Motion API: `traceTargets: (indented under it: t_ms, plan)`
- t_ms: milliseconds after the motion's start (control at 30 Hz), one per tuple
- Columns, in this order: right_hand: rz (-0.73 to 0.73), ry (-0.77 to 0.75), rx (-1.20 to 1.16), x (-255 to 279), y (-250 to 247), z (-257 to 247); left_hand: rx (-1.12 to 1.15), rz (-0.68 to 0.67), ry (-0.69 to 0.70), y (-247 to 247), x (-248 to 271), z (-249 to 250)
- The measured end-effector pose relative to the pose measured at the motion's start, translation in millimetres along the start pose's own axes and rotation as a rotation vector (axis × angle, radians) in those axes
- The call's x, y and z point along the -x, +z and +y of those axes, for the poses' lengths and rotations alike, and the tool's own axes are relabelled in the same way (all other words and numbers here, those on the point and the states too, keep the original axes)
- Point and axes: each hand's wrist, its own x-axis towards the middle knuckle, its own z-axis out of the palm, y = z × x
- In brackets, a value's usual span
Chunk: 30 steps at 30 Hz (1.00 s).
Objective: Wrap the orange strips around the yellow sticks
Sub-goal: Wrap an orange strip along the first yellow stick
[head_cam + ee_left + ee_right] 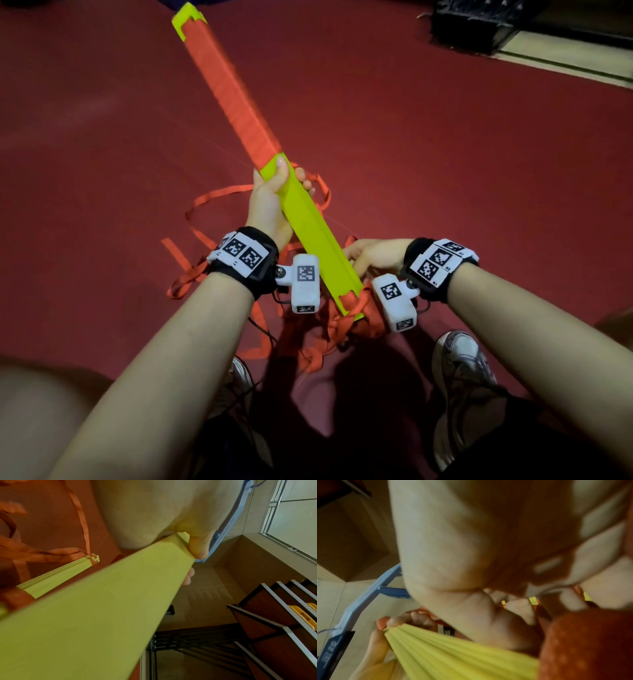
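My right hand sits partly behind the yellow stick, so I cannot see its fingertips from the head view. The right wrist view is blurred; what the fingers pinch stays unclear. The shoe is partly covered by my forearm.

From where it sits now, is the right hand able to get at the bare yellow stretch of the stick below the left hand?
Probably yes. The right hand sits against the yellow stick on its bare stretch, below the left hand; nothing lies between them.
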Motion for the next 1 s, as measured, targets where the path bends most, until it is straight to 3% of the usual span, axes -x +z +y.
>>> traceTargets:
  t_ms: [200,367,533,633,833,900,1000]
  plan:
    - [-0.090,0.046,-0.098,5.2,-4.0,4.1,-0.048,0.044,0.073,-8.2,-2.6,4.1]
    - [-0.075,0.159,0.303,1.8,5.7,5.4,-0.105,0.089,0.109,-9.7,-3.5,0.1]
    - [0.097,0.202,0.779,8.6,9.7,4.3,-0.082,0.111,0.131,-7.4,-2.9,3.1]
    - [0.172,0.096,0.574,6.0,3.4,10.0,-0.053,0.134,0.129,-7.9,-4.7,6.4]
    - [0.159,-0.082,0.025,6.9,-0.8,0.6,0.023,0.156,0.083,-10.5,-7.8,8.4]
    - [0.293,-0.112,-0.026,3.3,-2.9,-2.9,0.051,0.116,0.028,-13.4,-8.0,7.9]
    - [0.592,-0.217,0.107,-5.2,-13.0,-9.8,0.062,0.001,-0.107,-16.0,-4.9,4.3]
